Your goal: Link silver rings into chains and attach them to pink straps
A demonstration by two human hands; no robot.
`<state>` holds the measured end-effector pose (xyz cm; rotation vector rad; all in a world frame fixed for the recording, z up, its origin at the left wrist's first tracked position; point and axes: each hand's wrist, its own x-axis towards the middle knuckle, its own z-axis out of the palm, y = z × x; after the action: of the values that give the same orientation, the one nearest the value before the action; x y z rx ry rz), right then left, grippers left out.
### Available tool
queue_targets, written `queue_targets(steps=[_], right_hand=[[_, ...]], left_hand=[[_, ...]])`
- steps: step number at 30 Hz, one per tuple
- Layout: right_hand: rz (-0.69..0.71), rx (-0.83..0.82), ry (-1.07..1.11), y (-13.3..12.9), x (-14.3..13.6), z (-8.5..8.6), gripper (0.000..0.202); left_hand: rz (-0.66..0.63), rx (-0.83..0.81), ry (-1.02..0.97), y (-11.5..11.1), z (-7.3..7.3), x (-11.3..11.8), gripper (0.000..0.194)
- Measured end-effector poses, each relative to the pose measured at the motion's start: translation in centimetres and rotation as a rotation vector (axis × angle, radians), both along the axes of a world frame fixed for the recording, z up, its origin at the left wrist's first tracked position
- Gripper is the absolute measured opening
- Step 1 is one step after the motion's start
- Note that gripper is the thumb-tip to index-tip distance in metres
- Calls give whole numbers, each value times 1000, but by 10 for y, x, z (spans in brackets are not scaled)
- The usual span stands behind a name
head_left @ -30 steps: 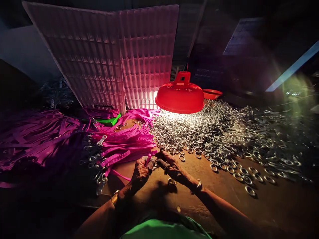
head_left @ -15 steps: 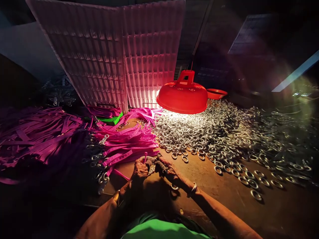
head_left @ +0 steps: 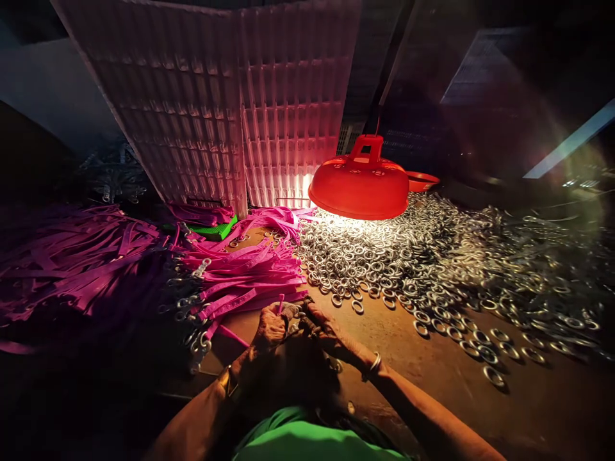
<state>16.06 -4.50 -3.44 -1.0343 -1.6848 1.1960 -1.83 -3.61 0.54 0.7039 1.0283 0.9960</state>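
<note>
My left hand [head_left: 270,326] grips the end of a pink strap [head_left: 280,303] that pokes up between its fingers. My right hand [head_left: 327,330] meets it fingertip to fingertip, pinching what looks like a small metal ring [head_left: 298,318] against the strap; the ring itself is mostly hidden. Both hands hover over the brown table [head_left: 408,371], just in front of a pile of pink straps [head_left: 245,278]. A loose ring [head_left: 336,365] lies under my right wrist.
A large heap of metal rings [head_left: 423,262] covers the table's right and back. A red lamp shade [head_left: 359,187] hangs lit above it. More purple straps [head_left: 72,262] lie left. A ribbed white panel [head_left: 216,109] leans at the back, with a green piece [head_left: 211,230] below it.
The hands have drawn closer together and slightly lower toward my body. The pink strap end now stands up from my left fingers. The view has shifted a little.
</note>
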Motion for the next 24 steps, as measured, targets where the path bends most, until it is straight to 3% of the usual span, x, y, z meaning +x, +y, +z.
queue_targets(steps=[4, 9, 13, 24], right_hand=[[14, -38, -20, -6, -14, 14, 5], [-120, 125, -107, -11, -22, 24, 11], [-152, 201, -163, -12, -24, 20, 26], [58, 225, -224, -30, -18, 0, 30]], left_hand=[[60, -13, 9, -9, 0, 8, 31], [99, 61, -83, -14, -2, 18, 32], [69, 106, -89, -22, 0, 21, 32], [53, -83, 2, -33, -3, 10, 33]])
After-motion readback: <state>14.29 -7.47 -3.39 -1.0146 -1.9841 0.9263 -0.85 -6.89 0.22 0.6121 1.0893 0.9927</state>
